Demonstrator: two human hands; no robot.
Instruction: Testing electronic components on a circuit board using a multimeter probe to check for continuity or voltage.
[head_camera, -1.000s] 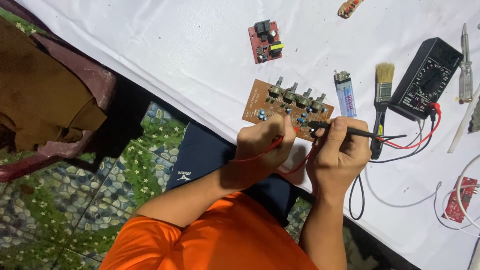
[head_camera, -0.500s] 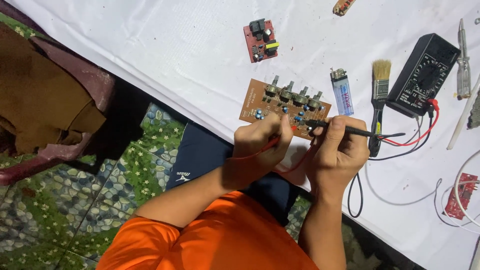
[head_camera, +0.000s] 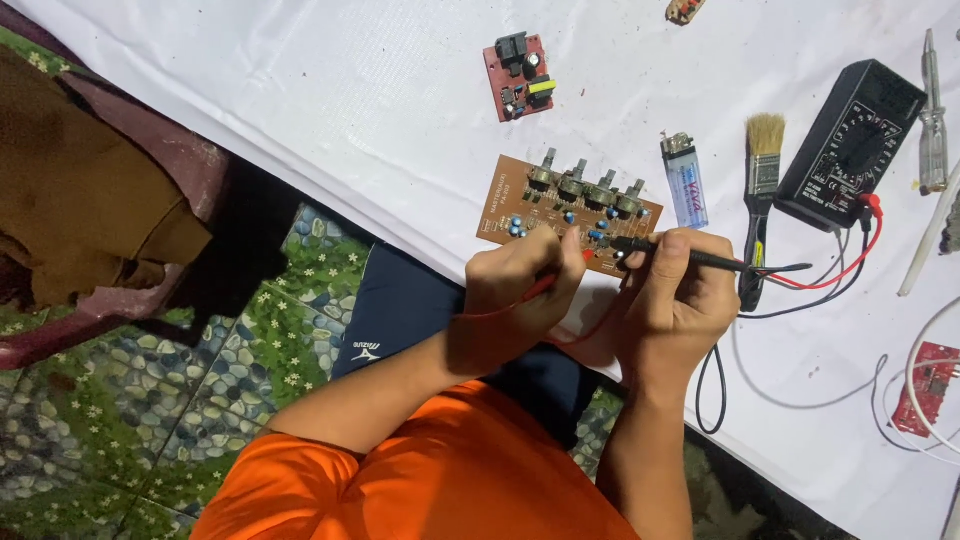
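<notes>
A black multimeter (head_camera: 848, 145) lies at the worktop's right, its dial face printed pale; beside the brush, a lighter (head_camera: 686, 182) wears a white-and-blue label.

Brown board (head_camera: 560, 205); red probe (head_camera: 545, 285) — black probe (head_camera: 690, 258).

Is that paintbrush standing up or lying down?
Lying flat. The paintbrush rests lengthwise on the white cloth, bristles pointing away from the person, between the lighter and the black multimeter.

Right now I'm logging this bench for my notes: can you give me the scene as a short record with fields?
Surface: white cloth
Left hand: holds red probe
Right hand: holds black probe on brown circuit board
Meter: black multimeter, leads plugged in
Nearby: lighter, brush, small red board
</notes>
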